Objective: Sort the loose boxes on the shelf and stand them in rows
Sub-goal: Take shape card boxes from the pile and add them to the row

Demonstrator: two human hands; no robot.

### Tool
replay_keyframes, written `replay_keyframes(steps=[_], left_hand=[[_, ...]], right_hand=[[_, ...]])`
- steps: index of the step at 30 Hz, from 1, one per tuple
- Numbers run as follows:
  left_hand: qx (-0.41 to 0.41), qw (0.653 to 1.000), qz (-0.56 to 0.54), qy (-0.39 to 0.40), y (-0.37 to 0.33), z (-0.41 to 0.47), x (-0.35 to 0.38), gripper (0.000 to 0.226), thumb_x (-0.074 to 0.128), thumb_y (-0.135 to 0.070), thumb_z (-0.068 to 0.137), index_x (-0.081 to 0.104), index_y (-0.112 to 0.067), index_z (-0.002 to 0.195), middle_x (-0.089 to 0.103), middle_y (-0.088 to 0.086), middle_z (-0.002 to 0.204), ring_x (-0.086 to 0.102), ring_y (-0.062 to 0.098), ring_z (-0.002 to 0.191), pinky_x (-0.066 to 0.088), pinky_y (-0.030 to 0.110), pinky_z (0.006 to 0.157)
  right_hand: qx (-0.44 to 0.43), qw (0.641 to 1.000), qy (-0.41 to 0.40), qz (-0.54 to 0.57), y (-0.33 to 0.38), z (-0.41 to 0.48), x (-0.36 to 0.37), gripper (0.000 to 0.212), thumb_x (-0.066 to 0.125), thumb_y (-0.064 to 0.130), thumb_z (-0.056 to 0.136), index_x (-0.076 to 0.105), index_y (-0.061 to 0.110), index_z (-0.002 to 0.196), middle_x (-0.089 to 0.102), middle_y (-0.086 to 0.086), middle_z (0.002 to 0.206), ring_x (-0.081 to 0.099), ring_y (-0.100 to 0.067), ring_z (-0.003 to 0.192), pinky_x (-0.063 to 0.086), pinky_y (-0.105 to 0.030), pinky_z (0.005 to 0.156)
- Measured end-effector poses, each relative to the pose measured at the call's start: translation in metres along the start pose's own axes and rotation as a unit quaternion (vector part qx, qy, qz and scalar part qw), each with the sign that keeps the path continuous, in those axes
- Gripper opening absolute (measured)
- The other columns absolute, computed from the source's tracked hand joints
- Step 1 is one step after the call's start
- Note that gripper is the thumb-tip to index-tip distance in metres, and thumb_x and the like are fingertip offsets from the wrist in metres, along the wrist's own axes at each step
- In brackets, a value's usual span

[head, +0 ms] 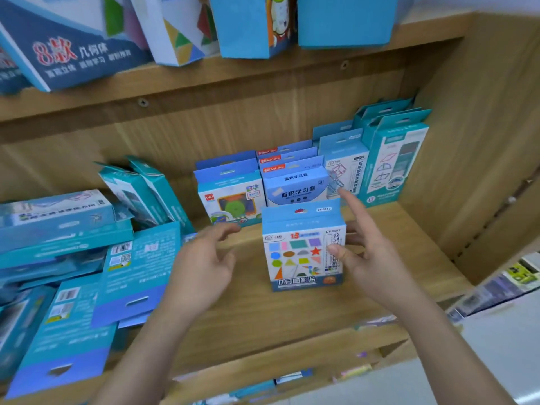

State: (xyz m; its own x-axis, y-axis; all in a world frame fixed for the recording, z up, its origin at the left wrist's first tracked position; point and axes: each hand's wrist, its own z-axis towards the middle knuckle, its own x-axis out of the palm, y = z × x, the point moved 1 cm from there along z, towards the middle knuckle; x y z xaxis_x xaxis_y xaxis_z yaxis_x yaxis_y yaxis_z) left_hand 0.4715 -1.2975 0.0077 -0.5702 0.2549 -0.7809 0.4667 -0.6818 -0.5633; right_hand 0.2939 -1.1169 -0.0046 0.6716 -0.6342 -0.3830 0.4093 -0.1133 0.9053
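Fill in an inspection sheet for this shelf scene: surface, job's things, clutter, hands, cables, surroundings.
Surface: light wooden shelf board, bare at front.
Job's things: blue box printed with coloured shapes standing upright alone; rows of upright blue boxes behind it.
Clutter: loose teal boxes lying flat and piled at left.
Hands: left hand open, holding nothing; right hand thumb touching the shapes box, fingers spread.
Cables: nothing seen.
Surroundings: upper shelf boxes overhead.

The shelf (pixel 292 311) under my hands is pale wood-grain board, smooth and matt. The shapes box (pixel 304 249) at centre frame is printed card, slightly glossy; the teal boxes (pixel 58 229) at left look alike.
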Motion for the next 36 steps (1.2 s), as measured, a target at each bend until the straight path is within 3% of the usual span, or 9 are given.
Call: replay_keyframes(steps=[3, 10, 15, 21, 25, 27, 30, 33, 36], left_hand=[[0.015, 0.987, 0.162, 0.006, 0.024, 0.012, -0.016, 0.036, 0.064, -0.027, 0.081, 0.062, -0.024, 0.117, 0.063, -0.003, 0.122, 0.055, 0.022, 0.112, 0.041, 0.032, 0.093], [-0.032, 0.913, 0.363, 0.183, 0.042, 0.027, -0.010, 0.068, 0.058, -0.051, 0.079, 0.030, -0.041, 0.140, 0.019, -0.007, 0.155, 0.008, 0.015, 0.144, 0.013, 0.057, 0.112], [-0.043, 0.878, 0.417, 0.229, 0.035, 0.039, -0.006, 0.056, 0.057, -0.040, 0.076, 0.046, -0.031, 0.130, 0.045, -0.003, 0.130, 0.024, 0.017, 0.134, 0.011, 0.063, 0.109], [0.068, 0.859, 0.439, 0.255, 0.034, 0.008, -0.011, 0.039, 0.057, -0.027, 0.075, 0.057, -0.029, 0.114, 0.044, 0.002, 0.114, 0.033, 0.022, 0.122, 0.006, 0.062, 0.109], [0.115, 0.865, 0.398, 0.284, 0.027, -0.013, -0.021, 0.040, 0.056, -0.031, 0.078, 0.056, -0.029, 0.118, 0.046, 0.002, 0.114, 0.031, 0.020, 0.123, 0.000, 0.058, 0.113], [0.128, 0.904, 0.314, 0.262, 0.031, -0.015, -0.024, 0.041, 0.055, -0.032, 0.079, 0.054, -0.033, 0.120, 0.049, -0.003, 0.116, 0.035, 0.015, 0.122, 0.005, 0.054, 0.115], [0.181, 0.961, 0.178, 0.108, 0.045, 0.004, -0.050, 0.051, 0.064, -0.030, 0.072, 0.052, -0.037, 0.121, 0.055, -0.005, 0.123, 0.046, 0.014, 0.117, 0.036, 0.046, 0.105], [0.178, 0.953, 0.246, -0.010, 0.054, 0.039, -0.095, 0.074, 0.068, -0.016, 0.064, 0.044, -0.027, 0.133, 0.045, 0.007, 0.137, 0.042, 0.029, 0.125, 0.039, 0.047, 0.102], [0.119, 0.916, 0.382, 0.007, 0.058, 0.060, -0.128, 0.095, 0.070, -0.014, 0.066, 0.020, -0.030, 0.145, 0.025, 0.007, 0.150, 0.022, 0.031, 0.136, 0.027, 0.053, 0.109]], right_hand=[[-0.006, 1.000, 0.009, -0.008, 0.000, 0.004, -0.001, 0.084, 0.063, 0.012, 0.089, 0.016, 0.070, 0.128, 0.062, 0.019, 0.098, 0.059, 0.007, 0.093, 0.051, -0.012, 0.070], [-0.002, 1.000, 0.028, -0.013, -0.002, 0.012, -0.002, 0.074, 0.063, 0.013, 0.089, 0.027, 0.064, 0.129, 0.061, 0.018, 0.099, 0.062, 0.006, 0.090, 0.054, -0.019, 0.064], [-0.016, 0.999, 0.030, -0.009, 0.003, 0.015, -0.005, 0.077, 0.067, 0.005, 0.084, 0.032, 0.066, 0.114, 0.064, 0.006, 0.101, 0.064, -0.002, 0.090, 0.052, -0.019, 0.064], [-0.039, 0.999, 0.013, 0.008, 0.010, 0.018, 0.007, 0.079, 0.069, -0.003, 0.079, 0.034, 0.065, 0.103, 0.067, 0.006, 0.094, 0.064, -0.005, 0.084, 0.047, -0.011, 0.068], [-0.047, 0.999, -0.006, 0.022, 0.020, 0.025, 0.026, 0.077, 0.070, -0.003, 0.079, 0.034, 0.061, 0.104, 0.067, 0.008, 0.100, 0.065, -0.005, 0.084, 0.050, -0.022, 0.073], [-0.046, 0.999, -0.010, 0.023, 0.026, 0.029, 0.038, 0.077, 0.069, -0.003, 0.079, 0.033, 0.060, 0.103, 0.066, 0.010, 0.101, 0.064, -0.003, 0.083, 0.050, -0.028, 0.073], [-0.040, 0.999, -0.017, 0.013, 0.034, 0.032, 0.059, 0.079, 0.070, -0.002, 0.079, 0.032, 0.063, 0.101, 0.065, 0.014, 0.099, 0.064, -0.002, 0.084, 0.053, -0.034, 0.075], [-0.033, 0.999, -0.017, -0.008, 0.038, 0.034, 0.075, 0.082, 0.071, -0.003, 0.077, 0.031, 0.065, 0.101, 0.065, 0.015, 0.096, 0.065, -0.006, 0.085, 0.055, -0.043, 0.075], [-0.029, 0.999, -0.019, -0.032, 0.039, 0.031, 0.087, 0.081, 0.072, -0.002, 0.076, 0.031, 0.061, 0.105, 0.063, 0.015, 0.095, 0.065, -0.012, 0.087, 0.055, -0.049, 0.074]])
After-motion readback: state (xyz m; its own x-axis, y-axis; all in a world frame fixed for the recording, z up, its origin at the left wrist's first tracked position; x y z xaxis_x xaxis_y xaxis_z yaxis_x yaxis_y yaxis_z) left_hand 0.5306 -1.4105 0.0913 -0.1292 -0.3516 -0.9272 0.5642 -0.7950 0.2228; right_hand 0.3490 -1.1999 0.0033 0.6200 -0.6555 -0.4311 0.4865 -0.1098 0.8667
